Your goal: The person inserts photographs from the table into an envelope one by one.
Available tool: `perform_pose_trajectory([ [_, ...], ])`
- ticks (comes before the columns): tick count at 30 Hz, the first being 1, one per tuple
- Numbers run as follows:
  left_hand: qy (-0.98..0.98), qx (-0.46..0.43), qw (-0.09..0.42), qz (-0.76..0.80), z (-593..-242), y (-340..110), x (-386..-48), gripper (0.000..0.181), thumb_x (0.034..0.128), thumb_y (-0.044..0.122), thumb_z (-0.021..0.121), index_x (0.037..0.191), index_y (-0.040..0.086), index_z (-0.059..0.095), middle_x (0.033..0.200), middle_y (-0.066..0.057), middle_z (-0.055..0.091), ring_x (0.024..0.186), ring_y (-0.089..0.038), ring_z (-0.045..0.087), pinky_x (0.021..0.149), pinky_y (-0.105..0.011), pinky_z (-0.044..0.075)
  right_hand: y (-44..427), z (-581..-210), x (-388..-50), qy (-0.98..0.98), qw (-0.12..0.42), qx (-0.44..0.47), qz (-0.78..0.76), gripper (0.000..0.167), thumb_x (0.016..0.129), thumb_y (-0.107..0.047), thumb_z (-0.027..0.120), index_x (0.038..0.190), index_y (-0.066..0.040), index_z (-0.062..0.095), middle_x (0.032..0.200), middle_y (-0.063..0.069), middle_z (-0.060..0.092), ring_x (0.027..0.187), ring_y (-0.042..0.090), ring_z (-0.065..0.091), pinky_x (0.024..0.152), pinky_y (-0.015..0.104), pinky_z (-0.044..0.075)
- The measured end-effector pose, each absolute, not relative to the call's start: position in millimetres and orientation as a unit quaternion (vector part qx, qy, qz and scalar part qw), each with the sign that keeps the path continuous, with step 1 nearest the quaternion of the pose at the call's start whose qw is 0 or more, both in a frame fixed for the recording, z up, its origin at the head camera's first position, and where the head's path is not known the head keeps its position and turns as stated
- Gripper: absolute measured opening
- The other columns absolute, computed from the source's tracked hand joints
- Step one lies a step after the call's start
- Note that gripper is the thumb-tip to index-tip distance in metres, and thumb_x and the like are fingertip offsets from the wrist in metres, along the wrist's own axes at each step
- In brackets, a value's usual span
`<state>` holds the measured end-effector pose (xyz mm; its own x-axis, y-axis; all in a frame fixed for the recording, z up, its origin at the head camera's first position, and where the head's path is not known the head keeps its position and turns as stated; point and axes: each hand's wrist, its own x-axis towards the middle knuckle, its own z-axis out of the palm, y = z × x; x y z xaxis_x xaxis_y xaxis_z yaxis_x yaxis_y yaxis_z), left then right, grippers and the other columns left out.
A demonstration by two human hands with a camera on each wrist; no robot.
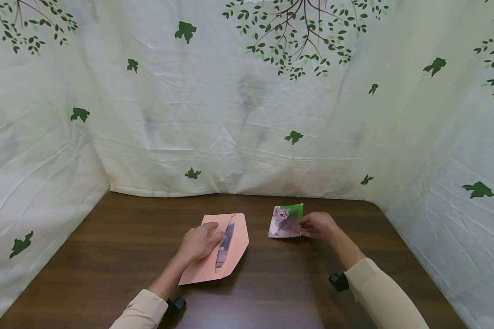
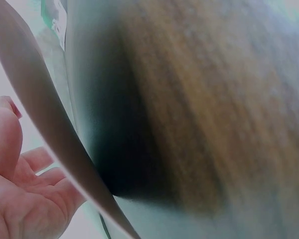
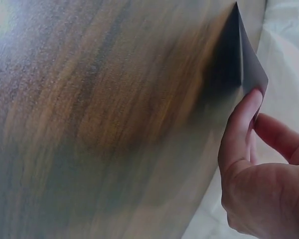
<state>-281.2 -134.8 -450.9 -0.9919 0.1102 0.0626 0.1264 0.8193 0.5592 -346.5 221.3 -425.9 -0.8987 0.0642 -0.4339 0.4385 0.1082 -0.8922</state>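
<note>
My left hand point(image 1: 201, 244) lies over a pink envelope point(image 1: 197, 273) and holds it, tilted, above the brown table. A slit in the envelope's front shows part of a greyish-purple picture point(image 1: 225, 246) inside. In the left wrist view, the envelope point(image 2: 45, 94) appears nearly edge-on beside the hand point(image 2: 35, 204); how each finger grips it is partly hidden. My right hand point(image 1: 321, 226) pinches the right edge of a small photo card point(image 1: 284, 224) of a cat with a green corner. The right wrist view has the card point(image 3: 249, 67) between thumb and fingers, its dark back showing.
The dark wooden table point(image 1: 271, 292) spreads under both hands. A white cloth point(image 1: 247, 114) printed with leaves and branches hangs behind and at both sides. Dark wrist cameras sit beneath each cuff.
</note>
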Motion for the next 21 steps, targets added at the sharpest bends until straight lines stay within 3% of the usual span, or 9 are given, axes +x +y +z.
perform_pose_trajectory([
  [21,-0.954,-0.066,0.013,-0.291,-451.1,-134.6,-281.4,0.051,0.0998,0.034,0.056,0.14,0.003,0.06,0.138,-0.02,0.063,0.127,-0.045,0.058,0.104,-0.057,0.045,211.6,-409.9,-341.2,0.72,0.148,0.125,-0.667,0.025,0.094,0.001,0.057,0.117,0.009,0.056,0.093,0.012,0.068,0.076,0.019,0.069,0.069,0.031,0.061],
])
